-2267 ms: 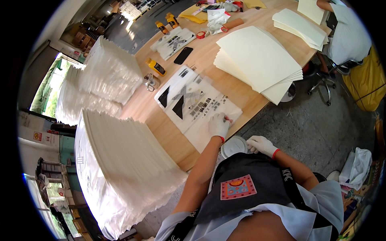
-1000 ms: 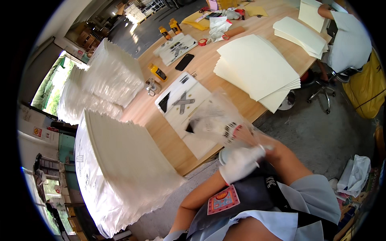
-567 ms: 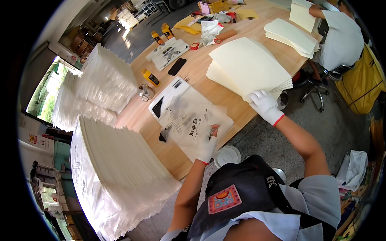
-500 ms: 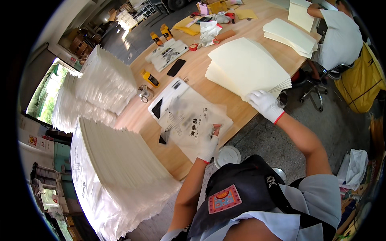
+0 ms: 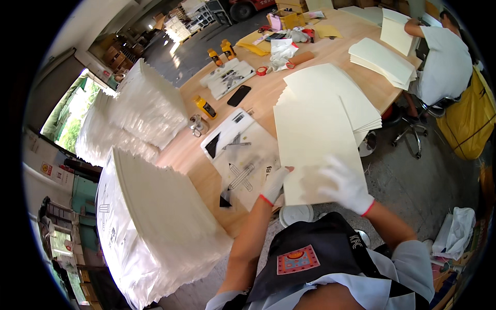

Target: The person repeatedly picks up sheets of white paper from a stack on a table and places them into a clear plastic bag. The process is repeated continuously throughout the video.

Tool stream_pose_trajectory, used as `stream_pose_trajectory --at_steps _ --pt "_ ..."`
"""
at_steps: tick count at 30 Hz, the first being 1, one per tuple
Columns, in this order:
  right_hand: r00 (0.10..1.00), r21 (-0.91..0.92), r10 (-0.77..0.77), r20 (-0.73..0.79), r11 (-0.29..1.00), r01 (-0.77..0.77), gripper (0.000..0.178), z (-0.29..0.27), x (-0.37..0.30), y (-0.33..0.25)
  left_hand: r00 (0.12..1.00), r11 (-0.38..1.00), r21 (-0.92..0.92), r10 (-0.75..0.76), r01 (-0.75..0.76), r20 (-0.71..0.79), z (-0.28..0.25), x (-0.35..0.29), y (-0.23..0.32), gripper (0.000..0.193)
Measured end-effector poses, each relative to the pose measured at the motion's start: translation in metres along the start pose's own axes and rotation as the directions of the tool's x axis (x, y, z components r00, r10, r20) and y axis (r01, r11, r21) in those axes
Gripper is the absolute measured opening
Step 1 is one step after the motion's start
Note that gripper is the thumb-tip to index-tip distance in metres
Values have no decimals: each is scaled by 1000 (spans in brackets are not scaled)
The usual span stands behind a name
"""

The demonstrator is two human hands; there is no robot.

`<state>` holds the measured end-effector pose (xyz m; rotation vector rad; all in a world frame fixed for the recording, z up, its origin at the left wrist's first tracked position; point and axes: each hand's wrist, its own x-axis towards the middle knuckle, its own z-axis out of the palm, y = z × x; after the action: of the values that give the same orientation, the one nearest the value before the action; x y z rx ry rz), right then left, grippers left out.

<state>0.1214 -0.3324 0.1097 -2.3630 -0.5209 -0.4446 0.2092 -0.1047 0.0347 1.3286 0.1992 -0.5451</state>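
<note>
A stack of cream paper sheets (image 5: 315, 137) lies in front of me, its near part reaching past the table edge. My left hand (image 5: 275, 186), in a white glove with bare fingertips, is closed at the sheets' left edge, thumb along it; its other fingers are mostly hidden. Over the near right part of the sheets is my right hand (image 5: 343, 185), also gloved, its fingers spread and smeared by motion. Beside my left hand lies a clear plastic bag (image 5: 243, 173) with black pencil drawings, partly covered by the sheets. More cream sheets (image 5: 361, 111) are fanned out behind.
Tall piles of plastic-wrapped sheets (image 5: 160, 206) stand at left. A phone (image 5: 239, 96), an orange-yellow bottle (image 5: 205, 107), a metal jar (image 5: 198, 125) and red tape (image 5: 262, 71) lie on the table (image 5: 279, 98). A co-worker (image 5: 444, 62) sits far right by a paper stack (image 5: 382, 62).
Cream sheets have come off the fanned stack toward me, now over the bag's right part. My right hand has moved nearer with them. My left hand has shifted to their edge.
</note>
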Motion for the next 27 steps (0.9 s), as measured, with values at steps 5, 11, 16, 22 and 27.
stream_pose_trajectory --at_steps 5,11,16,22,27 --pt "714 829 516 473 13 -559 34 15 -25 66 990 934 356 -57 8 126 -36 -45 48 26" --pt "911 775 369 186 515 -366 41 69 -2 35 933 298 910 303 -288 196 64 -75 10 73" --pt "908 496 408 95 771 -399 31 50 8 23 888 764 459 433 -454 158 42 -81 11 67" --pt "914 -193 -140 381 954 227 28 -22 28 -8 847 860 -52 488 -508 -212 -55 -116 100 50" --pt "765 -233 -186 617 885 404 25 4 55 -25 825 609 641 561 -468 69 -25 -133 83 49"
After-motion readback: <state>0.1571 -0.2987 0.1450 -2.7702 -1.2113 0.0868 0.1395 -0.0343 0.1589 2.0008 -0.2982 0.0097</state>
